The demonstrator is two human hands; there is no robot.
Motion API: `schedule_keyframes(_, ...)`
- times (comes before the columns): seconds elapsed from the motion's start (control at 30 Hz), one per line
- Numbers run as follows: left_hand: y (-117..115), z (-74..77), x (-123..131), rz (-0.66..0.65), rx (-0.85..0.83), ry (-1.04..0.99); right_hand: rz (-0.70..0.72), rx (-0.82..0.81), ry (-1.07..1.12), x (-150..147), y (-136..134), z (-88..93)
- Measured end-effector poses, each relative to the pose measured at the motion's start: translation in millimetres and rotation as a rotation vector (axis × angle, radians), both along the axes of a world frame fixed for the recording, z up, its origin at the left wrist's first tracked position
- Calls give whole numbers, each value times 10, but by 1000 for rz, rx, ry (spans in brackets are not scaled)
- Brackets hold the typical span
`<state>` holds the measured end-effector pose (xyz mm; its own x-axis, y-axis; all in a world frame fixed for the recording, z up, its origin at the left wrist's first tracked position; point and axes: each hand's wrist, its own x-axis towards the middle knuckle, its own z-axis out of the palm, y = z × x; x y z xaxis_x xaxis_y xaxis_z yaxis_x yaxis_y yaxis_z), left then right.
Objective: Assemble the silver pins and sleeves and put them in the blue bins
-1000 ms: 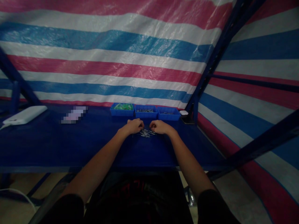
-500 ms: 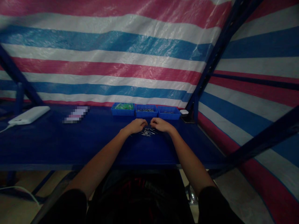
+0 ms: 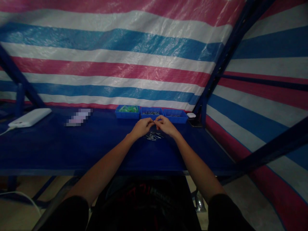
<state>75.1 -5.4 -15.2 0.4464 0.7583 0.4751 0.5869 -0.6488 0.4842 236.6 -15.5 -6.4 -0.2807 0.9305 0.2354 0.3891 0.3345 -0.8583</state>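
My left hand (image 3: 143,126) and my right hand (image 3: 165,124) meet fingertip to fingertip above the blue table (image 3: 96,147). Both are closed in a pinch; whatever sits between the fingers is too small to make out. Just below them on the tabletop lies a loose pile of thin metal pins or screws (image 3: 154,136). Behind the hands stand three blue bins in a row: the left bin (image 3: 127,115) holds green pieces, the middle bin (image 3: 144,116) small metal parts, and the right bin (image 3: 176,120) a few thin metal pieces.
A white power bank-like box (image 3: 31,117) with a cable lies at the left. Near it is a blurred-out flat item (image 3: 79,117). A small white case (image 3: 191,115) and a dark phone-like object (image 3: 195,123) lie by the right post. Striped sheeting (image 3: 108,70) hangs behind.
Both hands have risen slightly away from the metal pile and come together, so their fingertips now meet. The view has shifted a little.
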Motion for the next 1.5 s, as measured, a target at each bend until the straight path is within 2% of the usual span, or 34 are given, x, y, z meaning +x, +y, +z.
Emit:
schedule_keyframes(0.13, 28, 14, -37, 6, -30, -20, -8, 236, -184, 14, -26, 26)
schedule_keyframes(0.27, 59, 72, -70, 76, -53, -47, -16, 372, -304, -29, -79, 60)
schedule_keyframes(0.4, 95, 205, -322, 13, -146, 85, -91, 505, -397, -39, -139, 128)
schedule_keyframes(0.47, 99, 261, -553, -57, -262, 158, -220, 570, -422, 17, -144, 190)
schedule_keyframes(0.57, 71, 294, -868, -134, -455, 251, -593, 611, -442, 186, -82, 297)
schedule_keyframes(0.63, 33, 290, -965, -165, -540, 338, -841, 529, -480, 323, -8, 339)
schedule_keyframes(0.67, 14, 284, -975, -174, -557, 382, -919, 448, -513, 387, 28, 342)
schedule_keyframes(0.73, -14, 263, -941, -172, -551, 456, -972, 262, -592, 482, 78, 310)
schedule_keyframes(0.8, -18, 231, -884, -139, -523, 488, -934, 136, -636, 514, 83, 248)
schedule_keyframes(0.87, -1, 192, -843, -104, -517, 488, -853, 123, -625, 470, 51, 190)
schedule_keyframes(1.0, 32, 143, -777, -100, -529, 383, -571, 286, -534, 211, -54, 143)
schedule_keyframes(1.1, 17, 144, -664, -98, -361, 193, -315, 391, -521, -19, -131, 133)
schedule_keyframes(1.17, -5, 146, -565, -71, -223, 77, -206, 420, -558, -134, -176, 123)
schedule_keyframes(1.27, -43, 127, -431, -41, -154, -79, -142, 441, -607, -223, -221, 109)
schedule_keyframes(1.4, -90, 94, -324, -52, -206, -246, -117, 462, -607, -233, -230, 112)
schedule_keyframes(1.5, -98, 91, -295, -57, -228, -288, -123, 474, -577, -222, -224, 114)
